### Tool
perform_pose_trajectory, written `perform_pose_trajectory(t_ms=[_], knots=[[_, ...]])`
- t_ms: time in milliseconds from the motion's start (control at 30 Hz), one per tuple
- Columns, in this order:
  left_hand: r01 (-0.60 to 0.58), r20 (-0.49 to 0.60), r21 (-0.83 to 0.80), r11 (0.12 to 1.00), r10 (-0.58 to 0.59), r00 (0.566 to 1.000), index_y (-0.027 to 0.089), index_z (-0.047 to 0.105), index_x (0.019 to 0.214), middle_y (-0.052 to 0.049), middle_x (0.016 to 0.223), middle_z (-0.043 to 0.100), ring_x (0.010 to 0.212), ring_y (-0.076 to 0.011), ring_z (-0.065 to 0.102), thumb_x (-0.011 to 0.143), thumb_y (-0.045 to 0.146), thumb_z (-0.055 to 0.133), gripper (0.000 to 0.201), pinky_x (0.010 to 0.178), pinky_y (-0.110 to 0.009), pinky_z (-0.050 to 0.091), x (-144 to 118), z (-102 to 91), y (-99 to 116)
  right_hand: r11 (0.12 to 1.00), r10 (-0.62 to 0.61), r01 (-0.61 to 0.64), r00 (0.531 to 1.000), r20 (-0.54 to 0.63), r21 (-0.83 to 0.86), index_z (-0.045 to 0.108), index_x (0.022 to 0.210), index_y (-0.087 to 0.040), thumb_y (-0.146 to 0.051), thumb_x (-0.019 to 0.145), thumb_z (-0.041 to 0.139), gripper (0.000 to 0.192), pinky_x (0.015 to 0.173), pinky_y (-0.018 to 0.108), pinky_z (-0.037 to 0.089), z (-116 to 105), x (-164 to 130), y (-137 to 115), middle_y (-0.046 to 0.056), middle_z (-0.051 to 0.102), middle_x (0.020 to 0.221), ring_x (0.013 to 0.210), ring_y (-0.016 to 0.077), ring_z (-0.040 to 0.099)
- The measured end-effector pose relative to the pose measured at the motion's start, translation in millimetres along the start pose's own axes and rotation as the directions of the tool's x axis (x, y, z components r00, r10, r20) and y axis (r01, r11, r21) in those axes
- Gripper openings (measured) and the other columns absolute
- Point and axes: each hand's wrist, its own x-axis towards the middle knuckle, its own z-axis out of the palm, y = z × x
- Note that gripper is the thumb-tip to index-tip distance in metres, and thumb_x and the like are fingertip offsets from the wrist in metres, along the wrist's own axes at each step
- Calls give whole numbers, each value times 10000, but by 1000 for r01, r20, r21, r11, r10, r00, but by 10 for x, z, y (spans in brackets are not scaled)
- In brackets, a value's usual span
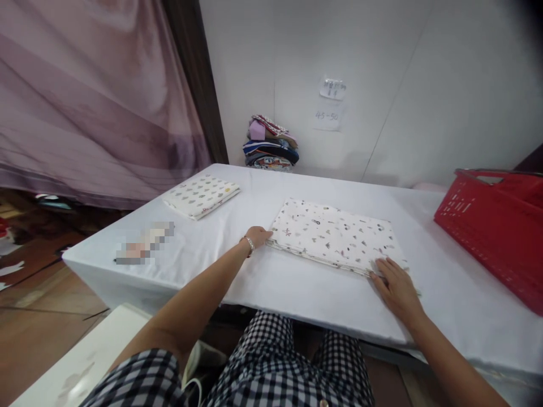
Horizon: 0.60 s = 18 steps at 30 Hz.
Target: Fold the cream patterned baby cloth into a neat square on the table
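Observation:
A folded white cloth with small printed figures (335, 234) lies flat in the middle of the white-covered table (263, 282). My left hand (257, 236), a bracelet on its wrist, grips the cloth's near left corner. My right hand (394, 285) rests flat on the cloth's near right corner, fingers spread. A second folded cloth with grey spots (201, 195) lies apart at the table's far left.
A red plastic basket (496, 232) stands at the table's right edge. A pile of coloured fabrics (270, 144) sits against the white wall at the back. A mauve curtain (93, 102) hangs to the left. A white board (85, 362) lies low beside my knees.

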Motion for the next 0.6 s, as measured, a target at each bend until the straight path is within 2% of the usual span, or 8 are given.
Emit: perform_pose_trajectory(t_ms=[100, 167, 300, 467, 600], knots=[[17, 25, -10, 1000, -17, 1000, 162, 586, 673, -24, 538, 576, 533, -145, 553, 752, 526, 501, 382, 475, -223, 373, 10, -10, 28, 999, -1, 2, 1000, -12, 39, 564, 1121, -151, -460, 853, 408, 438, 982, 439, 363, 8, 5, 8, 121, 582, 1159, 1183, 276, 435], [25, 34, -25, 999, -24, 999, 159, 590, 680, -18, 530, 573, 518, -138, 545, 737, 513, 534, 363, 467, -218, 369, 7, -5, 44, 999, 0, 1, 1000, -14, 49, 574, 1103, -143, -463, 850, 416, 438, 988, 437, 362, 8, 8, 11, 127, 584, 1153, 1174, 276, 444], [5, 7, -52, 999, -4, 1000, 163, 602, 727, -18, 623, 622, 567, -118, 560, 733, 439, 570, 278, 483, -190, 376, -20, -22, 86, 997, 6, -6, 1000, -11, 73, 595, 1072, -163, -457, 850, 417, 409, 990, 451, 363, 13, 10, 21, 116, 587, 1150, 1171, 274, 449], [-61, -76, 86, 994, 67, 995, 187, 625, 724, -31, 747, 655, 630, -138, 580, 692, 449, 593, 266, 480, -195, 371, -41, -92, 165, 995, 18, -16, 1000, -15, 97, 621, 1026, -166, -464, 847, 421, 401, 994, 455, 364, 28, 12, 32, 109, 595, 1141, 1170, 268, 455], [-9, 54, 38, 999, 7, 999, 171, 616, 697, -34, 643, 637, 550, -121, 556, 730, 468, 553, 306, 468, -197, 367, -47, -101, 203, 995, 12, -9, 999, -31, 99, 632, 1003, -146, -461, 847, 424, 409, 998, 442, 368, 20, 16, 21, 122, 602, 1126, 1160, 267, 461]])
